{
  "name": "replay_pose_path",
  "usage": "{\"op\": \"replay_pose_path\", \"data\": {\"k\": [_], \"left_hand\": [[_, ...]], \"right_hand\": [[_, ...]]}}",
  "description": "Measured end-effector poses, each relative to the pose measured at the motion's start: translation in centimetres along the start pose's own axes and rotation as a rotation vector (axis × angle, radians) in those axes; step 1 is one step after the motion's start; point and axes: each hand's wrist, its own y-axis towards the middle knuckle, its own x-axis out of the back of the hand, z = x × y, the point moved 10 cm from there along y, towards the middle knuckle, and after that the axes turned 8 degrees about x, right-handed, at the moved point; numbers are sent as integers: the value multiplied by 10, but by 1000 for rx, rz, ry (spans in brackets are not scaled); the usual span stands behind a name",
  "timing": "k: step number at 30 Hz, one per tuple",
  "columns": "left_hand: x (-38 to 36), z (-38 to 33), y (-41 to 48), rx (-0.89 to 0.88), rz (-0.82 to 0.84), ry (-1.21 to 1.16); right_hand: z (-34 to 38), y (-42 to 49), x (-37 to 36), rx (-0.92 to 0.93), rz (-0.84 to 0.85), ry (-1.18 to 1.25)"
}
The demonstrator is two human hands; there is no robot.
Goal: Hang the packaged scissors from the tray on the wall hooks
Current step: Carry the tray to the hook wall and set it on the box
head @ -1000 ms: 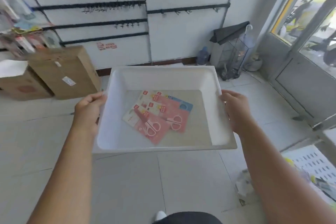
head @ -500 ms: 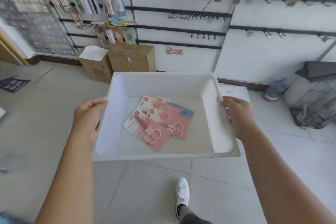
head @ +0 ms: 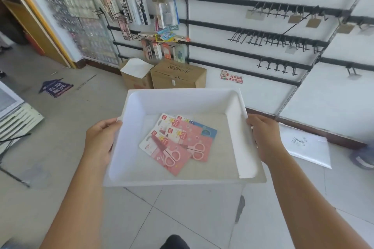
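Item: white tray [head: 236,133], carried level by us, left hand [head: 101,141] and right hand [head: 263,139] each curled closed around a side rim. Contents: packaged scissors [head: 178,143], overlapping loosely on the tray floor. Wall hooks [head: 277,66] stood well apart. Risk, as we judged: tilting would slide the packs; neither hand was free for hanging.

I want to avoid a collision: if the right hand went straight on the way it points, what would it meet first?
The right hand grips the white tray, fingers pointing inward. It would probably meet the tray's side wall at once; depth is unclear.
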Motion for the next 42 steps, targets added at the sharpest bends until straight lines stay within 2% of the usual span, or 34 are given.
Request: {"op": "replay_pose_path", "data": {"k": [8, 15, 30, 36, 42], "left_hand": [[-64, -53, 156, 7, 6, -22], [-138, -131, 316, -8, 54, 21], [-320, -221, 576, -2, 3, 47], [-377, -239, 658, 25, -11, 103], [-428, -234, 734, 75, 74, 146]], "right_hand": [[0, 155, -97, -48, 14, 11], [26, 294, -178, -48, -86, 19], [28, 597, -283, -151, -129, 12], [20, 676, -307, -196, -180, 2], [-9, 714, -325, -250, -318, -18]]}}
